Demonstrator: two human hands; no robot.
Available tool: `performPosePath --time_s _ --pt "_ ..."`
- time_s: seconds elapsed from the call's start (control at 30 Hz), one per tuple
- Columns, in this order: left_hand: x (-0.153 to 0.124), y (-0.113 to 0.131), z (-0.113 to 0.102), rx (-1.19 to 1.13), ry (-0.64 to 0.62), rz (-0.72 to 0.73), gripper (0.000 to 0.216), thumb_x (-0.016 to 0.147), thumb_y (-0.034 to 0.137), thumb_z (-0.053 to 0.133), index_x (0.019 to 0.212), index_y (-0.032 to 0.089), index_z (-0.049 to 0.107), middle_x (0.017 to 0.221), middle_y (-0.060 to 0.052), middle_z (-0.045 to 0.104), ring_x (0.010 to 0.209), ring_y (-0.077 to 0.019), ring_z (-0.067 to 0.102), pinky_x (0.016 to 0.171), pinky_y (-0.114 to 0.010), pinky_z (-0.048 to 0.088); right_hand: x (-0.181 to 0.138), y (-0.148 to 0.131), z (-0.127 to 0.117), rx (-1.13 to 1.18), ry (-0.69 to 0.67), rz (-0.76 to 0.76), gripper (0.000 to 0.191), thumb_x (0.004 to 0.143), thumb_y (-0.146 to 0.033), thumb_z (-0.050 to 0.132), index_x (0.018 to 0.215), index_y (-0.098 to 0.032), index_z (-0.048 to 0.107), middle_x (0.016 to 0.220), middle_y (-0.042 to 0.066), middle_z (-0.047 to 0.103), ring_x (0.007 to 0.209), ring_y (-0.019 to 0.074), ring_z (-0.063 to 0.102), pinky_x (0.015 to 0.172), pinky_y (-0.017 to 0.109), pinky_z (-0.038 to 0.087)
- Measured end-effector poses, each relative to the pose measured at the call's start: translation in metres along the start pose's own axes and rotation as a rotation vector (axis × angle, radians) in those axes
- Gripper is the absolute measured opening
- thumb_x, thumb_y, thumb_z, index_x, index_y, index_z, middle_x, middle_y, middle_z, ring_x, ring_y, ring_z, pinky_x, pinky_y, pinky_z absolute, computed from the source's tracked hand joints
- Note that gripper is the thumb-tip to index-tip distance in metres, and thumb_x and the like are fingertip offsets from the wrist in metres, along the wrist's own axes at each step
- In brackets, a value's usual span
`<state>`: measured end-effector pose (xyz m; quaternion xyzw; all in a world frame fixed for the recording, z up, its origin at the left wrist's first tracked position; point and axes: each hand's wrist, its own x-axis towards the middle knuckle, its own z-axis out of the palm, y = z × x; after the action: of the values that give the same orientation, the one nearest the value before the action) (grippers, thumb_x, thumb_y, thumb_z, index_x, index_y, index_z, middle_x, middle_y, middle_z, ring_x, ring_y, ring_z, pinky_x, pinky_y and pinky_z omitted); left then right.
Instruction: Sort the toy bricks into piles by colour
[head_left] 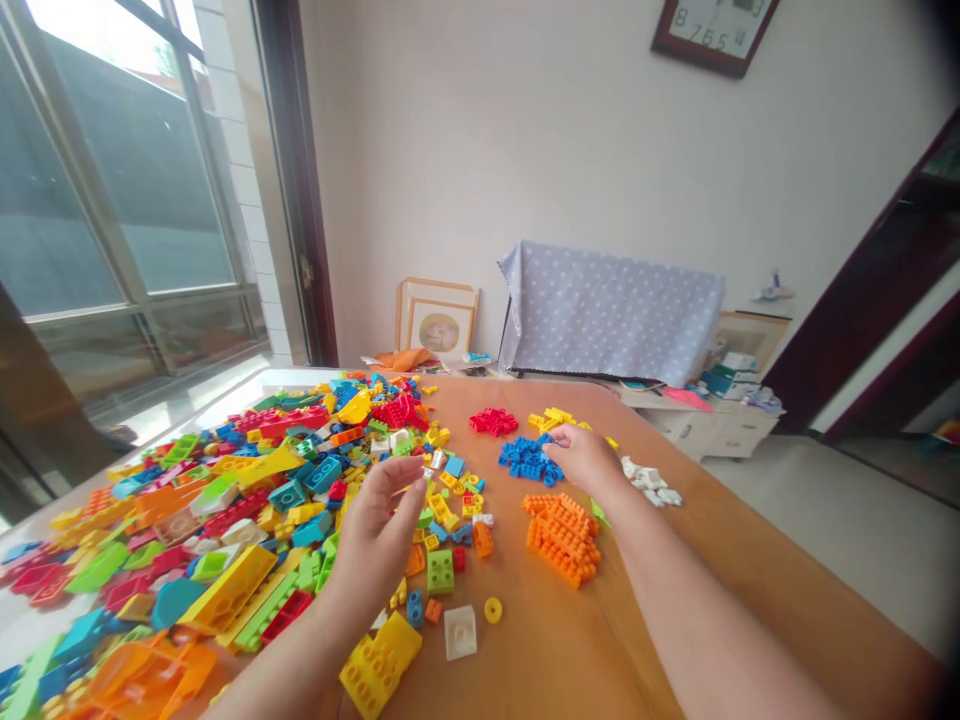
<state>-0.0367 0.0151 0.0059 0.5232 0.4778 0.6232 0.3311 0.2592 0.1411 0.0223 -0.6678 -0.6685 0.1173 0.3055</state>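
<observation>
My left hand (384,515) hovers at the right edge of a big mixed heap of plastic building bricks (262,480). Its fingers are curved, with a gap between thumb and forefinger, and I see nothing held. My right hand (586,458) reaches to the right side of a pile of blue bricks (531,458), its fingertips pinched together. Whatever lies between them is too small to make out. Orange bricks (562,537) lie stacked nearer me, red bricks (493,422) and yellow bricks (553,418) farther back. White bricks (651,482) sit beyond my right wrist.
The brown table (495,690) carries loose pieces between heap and piles: a large yellow brick (381,662), a white square brick (460,633), a yellow ring (493,610) and a green brick (440,572). A dotted cloth (611,310) covers something behind the table.
</observation>
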Motion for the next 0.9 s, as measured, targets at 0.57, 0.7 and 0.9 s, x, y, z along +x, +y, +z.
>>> performPosePath --time_s 0.57,0.7,0.9 --pt "0.018 0.009 -0.021 0.028 0.220 0.019 0.031 0.085 0.042 0.071 0.106 0.021 0.065 0.110 -0.007 0.071 0.102 -0.0217 0.066 0.082 -0.031 0.052 0.037 0.011 0.030 -0.372 -0.080 0.080 0.040 0.090 -0.047 0.061 0.124 -0.028 0.070 0.120 0.006 0.074 0.108 0.0252 0.069 0.081 0.031 0.049" --pt "0.020 0.006 -0.024 0.033 0.231 0.029 0.030 0.087 0.041 0.071 0.108 0.021 0.064 0.112 -0.007 0.071 0.104 -0.0217 0.066 0.085 -0.032 0.051 0.023 0.008 0.022 -0.229 -0.021 0.029 0.038 0.092 -0.046 0.058 0.123 -0.027 0.070 0.113 0.004 0.076 0.101 0.0231 0.070 0.081 0.030 0.049" --pt "0.023 0.006 -0.027 -0.011 0.261 0.050 0.028 0.087 0.039 0.071 0.107 0.020 0.064 0.110 -0.007 0.072 0.104 -0.0214 0.066 0.089 -0.033 0.051 -0.022 -0.010 0.019 0.141 -0.012 -0.124 0.032 0.091 -0.042 0.058 0.115 -0.025 0.071 0.103 0.005 0.077 0.093 0.0215 0.071 0.077 0.029 0.050"
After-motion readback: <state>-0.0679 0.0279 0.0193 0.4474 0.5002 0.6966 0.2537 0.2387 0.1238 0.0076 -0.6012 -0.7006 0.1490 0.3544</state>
